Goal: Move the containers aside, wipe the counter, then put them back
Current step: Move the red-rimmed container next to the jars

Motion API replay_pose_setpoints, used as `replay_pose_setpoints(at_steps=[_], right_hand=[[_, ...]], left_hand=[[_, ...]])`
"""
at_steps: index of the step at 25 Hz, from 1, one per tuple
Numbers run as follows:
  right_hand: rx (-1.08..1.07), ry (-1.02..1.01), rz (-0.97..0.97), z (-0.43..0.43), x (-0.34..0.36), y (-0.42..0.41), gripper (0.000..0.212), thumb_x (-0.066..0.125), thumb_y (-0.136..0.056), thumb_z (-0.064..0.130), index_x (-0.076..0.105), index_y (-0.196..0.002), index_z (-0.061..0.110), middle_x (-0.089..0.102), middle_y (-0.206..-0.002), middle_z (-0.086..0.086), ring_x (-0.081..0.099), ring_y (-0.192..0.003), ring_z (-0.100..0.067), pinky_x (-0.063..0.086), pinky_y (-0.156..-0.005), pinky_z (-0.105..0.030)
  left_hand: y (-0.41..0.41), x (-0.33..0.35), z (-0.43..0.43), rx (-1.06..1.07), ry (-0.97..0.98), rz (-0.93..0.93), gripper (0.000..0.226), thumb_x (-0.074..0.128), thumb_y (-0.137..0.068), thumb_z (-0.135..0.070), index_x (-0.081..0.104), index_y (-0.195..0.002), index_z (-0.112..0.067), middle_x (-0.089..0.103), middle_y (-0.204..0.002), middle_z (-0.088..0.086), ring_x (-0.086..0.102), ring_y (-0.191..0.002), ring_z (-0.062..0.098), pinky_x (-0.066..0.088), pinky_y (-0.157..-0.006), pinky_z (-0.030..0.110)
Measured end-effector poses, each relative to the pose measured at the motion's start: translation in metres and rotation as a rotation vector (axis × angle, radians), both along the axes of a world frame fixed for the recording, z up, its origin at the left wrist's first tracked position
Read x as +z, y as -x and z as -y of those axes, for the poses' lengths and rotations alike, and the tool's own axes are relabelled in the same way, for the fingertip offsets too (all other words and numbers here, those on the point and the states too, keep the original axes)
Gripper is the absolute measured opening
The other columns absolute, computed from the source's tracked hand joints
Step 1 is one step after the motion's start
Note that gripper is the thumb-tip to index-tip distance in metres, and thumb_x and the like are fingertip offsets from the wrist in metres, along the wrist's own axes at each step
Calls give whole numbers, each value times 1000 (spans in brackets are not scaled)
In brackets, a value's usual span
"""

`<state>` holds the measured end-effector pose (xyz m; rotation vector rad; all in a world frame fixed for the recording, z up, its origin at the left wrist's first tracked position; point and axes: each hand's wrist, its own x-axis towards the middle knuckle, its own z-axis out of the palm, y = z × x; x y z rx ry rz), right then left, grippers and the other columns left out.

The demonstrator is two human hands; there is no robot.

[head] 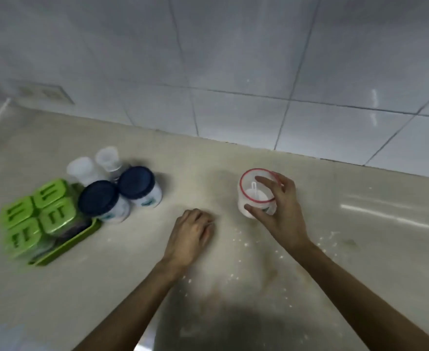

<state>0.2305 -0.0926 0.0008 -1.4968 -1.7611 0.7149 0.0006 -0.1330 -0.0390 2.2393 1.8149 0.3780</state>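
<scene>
1. The red-rimmed container [257,193], clear-walled with white powder and a small scoop inside, stands on the counter [360,249] well to the right of the green tray [66,245], about midway between the wall tiles [233,72] and the near edge.
2. The right hand [278,211] is wrapped round this container: thumb on its near side, fingers [266,181] curled over the rim and far side. It is a firm, half-closed clasp; whether the base is lifted or resting cannot be told.
3. The left hand [192,234] lies knuckles-up on the counter between the tray and the red-rimmed container, fingers curled under. It appears to hold nothing, and no cloth shows.
4. Beside the tray stand two dark-lidded jars [117,196], touching each other, and behind them two pale capped bottles [94,165]. Four green-lidded boxes [36,214] sit in the tray.
5. White crumbs [238,239] speckle the counter right of the tray, around and below the hands.
6. Judgement: the task looks early. Most containers are grouped at the tray, this seems the last one to shift, and wiping and returning are yet to be done.
7. Both forearms reach in from the near edge, the right one stretched further.
</scene>
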Motion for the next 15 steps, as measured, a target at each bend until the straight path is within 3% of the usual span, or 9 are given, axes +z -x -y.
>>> replay_pose_setpoints(at_steps=[3, 8, 15], right_hand=[[96, 10, -81, 21, -6, 87, 60, 80, -67, 33, 58, -122, 21, 43, -132, -8, 41, -121, -8, 27, -102, -5], [247, 46, -75, 45, -20, 204, 60, 81, -67, 31, 58, -120, 22, 42, -134, -6, 43, -127, -19, 40, -105, -29], [219, 40, -46, 53, -29, 265, 65, 82, -68, 27, 55, -126, 16, 37, -141, -11, 35, -132, -18, 35, -109, -31]], left_hand=[[72, -2, 42, 116, 20, -21, 25, 47, -86, -30, 67, -95, -18, 66, -96, 2, 59, -88, 25, 50, -78, 37], [154, -9, 105, 198, 48, -7, 27, 45, -90, -33, 66, -101, -19, 64, -101, 1, 57, -96, 24, 47, -80, 37], [173, -11, 147, 167, 9, 127, 26, 48, -92, -30, 66, -106, -19, 65, -102, -3, 56, -102, 18, 40, -88, 30]])
